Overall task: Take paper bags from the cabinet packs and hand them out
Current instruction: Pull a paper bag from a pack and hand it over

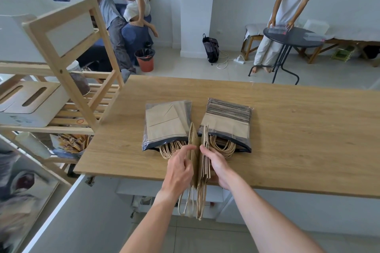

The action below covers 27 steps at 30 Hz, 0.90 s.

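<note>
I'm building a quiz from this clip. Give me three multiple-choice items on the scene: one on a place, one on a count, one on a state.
1. Where do the plastic packs lie?
A. wooden table
B. rack shelf
C. floor

2. How many packs are on the table?
A. one
B. two
C. four

3. How are the bags in the hands held?
A. flat
B. crumpled
C. on edge

A: both rest on the wooden table.
B: left pack and right pack.
C: left hand and right hand hold the loose bags on edge.

Two bare forearms, no sleeves in view. Left hand (179, 170) and right hand (218, 167): no gloves, rings, watch or wristband. Fingernails short, plain.
</note>
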{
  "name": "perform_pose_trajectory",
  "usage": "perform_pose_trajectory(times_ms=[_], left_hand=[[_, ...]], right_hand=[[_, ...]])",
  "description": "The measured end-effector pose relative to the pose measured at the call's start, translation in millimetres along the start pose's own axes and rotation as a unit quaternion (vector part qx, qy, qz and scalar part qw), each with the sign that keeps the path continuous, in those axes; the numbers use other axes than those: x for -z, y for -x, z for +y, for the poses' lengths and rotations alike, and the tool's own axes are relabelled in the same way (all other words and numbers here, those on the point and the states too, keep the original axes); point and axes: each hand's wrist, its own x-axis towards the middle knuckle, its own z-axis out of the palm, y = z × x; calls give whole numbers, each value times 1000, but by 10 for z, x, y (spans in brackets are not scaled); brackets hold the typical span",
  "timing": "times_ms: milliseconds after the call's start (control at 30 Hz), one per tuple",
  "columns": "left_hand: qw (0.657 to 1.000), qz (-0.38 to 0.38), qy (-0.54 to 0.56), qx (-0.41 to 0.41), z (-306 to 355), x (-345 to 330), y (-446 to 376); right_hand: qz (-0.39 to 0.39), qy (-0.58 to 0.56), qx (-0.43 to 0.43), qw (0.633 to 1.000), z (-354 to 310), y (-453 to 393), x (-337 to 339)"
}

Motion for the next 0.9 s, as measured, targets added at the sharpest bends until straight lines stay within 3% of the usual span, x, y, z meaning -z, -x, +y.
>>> perform_pose_trajectory(times_ms=[300, 600, 800, 900], left_hand=[[998, -44, -32, 17, -46, -30, 35], [1000, -2, -15, -5, -1, 29, 22], [997, -50, -55, 0, 3, 10, 57], [997, -38, -67, -6, 46, -8, 80]], right_hand=[[-9, 2, -14, 1000, 11, -27, 24], [-14, -10, -23, 1000, 28, -83, 107], [-25, 1, -19, 1000, 23, -71, 103], [-25, 3, -27, 999, 10, -63, 98]])
